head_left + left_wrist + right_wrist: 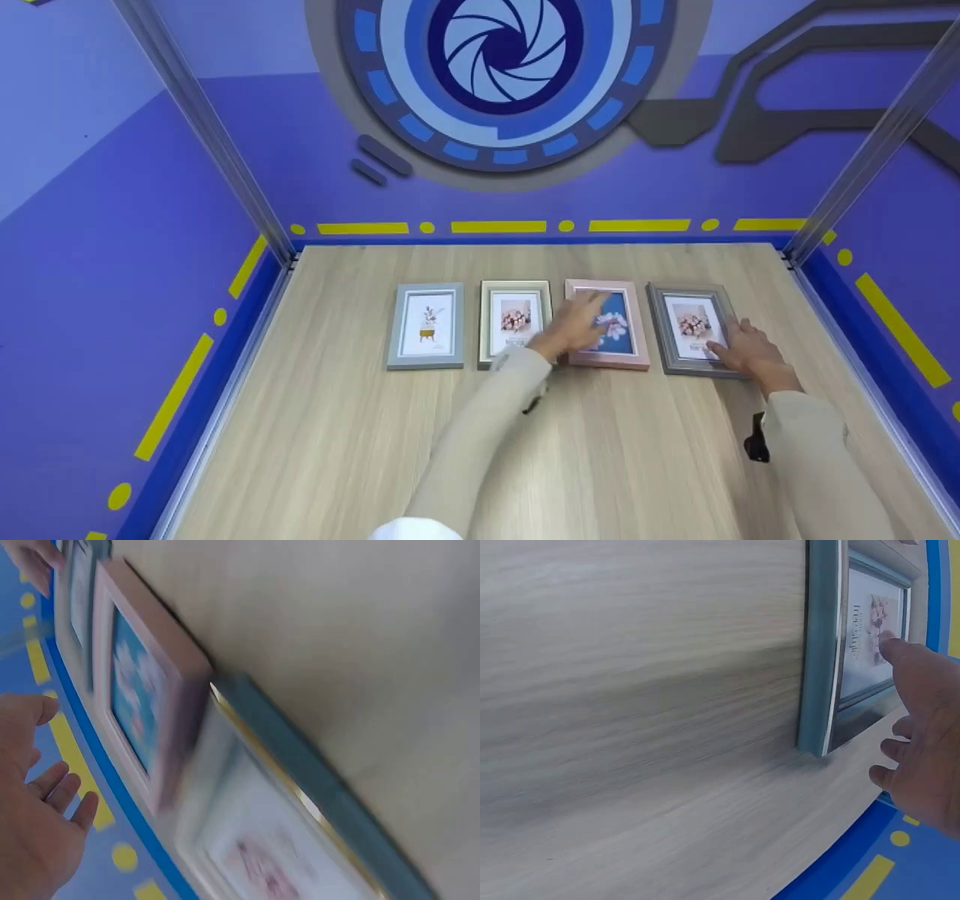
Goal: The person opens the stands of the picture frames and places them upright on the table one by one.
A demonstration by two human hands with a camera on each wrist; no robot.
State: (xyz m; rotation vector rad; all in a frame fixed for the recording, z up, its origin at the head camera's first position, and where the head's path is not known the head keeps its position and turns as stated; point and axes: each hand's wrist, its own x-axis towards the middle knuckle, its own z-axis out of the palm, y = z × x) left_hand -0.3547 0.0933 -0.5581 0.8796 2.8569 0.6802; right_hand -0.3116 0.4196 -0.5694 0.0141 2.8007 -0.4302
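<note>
Four picture frames lie in a row on a wood-grain table [337, 420]. Over the pink frame [637, 337] my left hand [574, 326] reaches with loosely spread fingers, holding nothing; it partly covers the blue flower picture. In the left wrist view that hand appears apart from the frames. My right hand [754, 352] is at the right edge of the grey-brown frame [660, 330], its thumb over the front and its fingers beside the edge. This frame stands slightly turned. The right wrist view shows the fingers [883, 777] loosely bent, not wrapped around the frame.
Left of the pink frame lie a cream-gold frame [486, 322] with a bouquet picture and a light blue frame [394, 337] with a plant picture. Blue-purple panels [247, 150] with yellow marks enclose the table at the back and sides. Metal posts [225, 142] stand at the back corners.
</note>
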